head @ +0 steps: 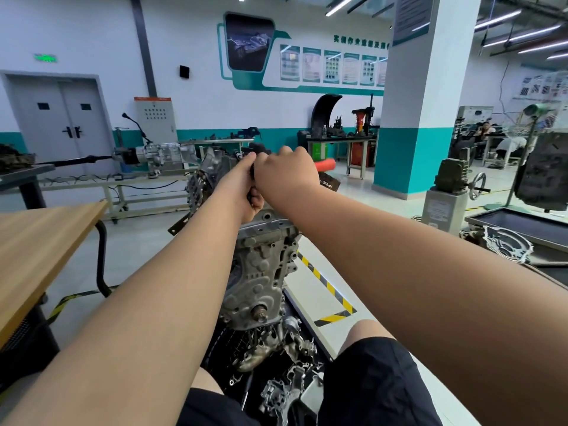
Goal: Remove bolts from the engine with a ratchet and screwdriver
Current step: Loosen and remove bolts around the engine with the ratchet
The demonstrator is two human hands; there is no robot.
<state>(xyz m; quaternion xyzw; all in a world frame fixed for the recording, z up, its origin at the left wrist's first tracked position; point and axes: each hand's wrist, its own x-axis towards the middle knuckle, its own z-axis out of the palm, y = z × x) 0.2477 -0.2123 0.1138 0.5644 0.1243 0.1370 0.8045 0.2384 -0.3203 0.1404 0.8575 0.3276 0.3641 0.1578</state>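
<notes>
A grey cast engine stands on end in front of me between my knees, its crank bolt facing me low down. Both arms reach out over its top. My left hand grips a black tool handle just above the engine's upper edge. My right hand curls over the top of the same black handle, close against the left hand. The tool's head and the bolt under it are hidden behind my hands.
A wooden-topped table stands at my left. Loose metal engine parts lie on the floor by my legs. A gearbox on a bench sits behind the engine, a white and teal pillar at right, and yellow-black floor tape runs beside the engine.
</notes>
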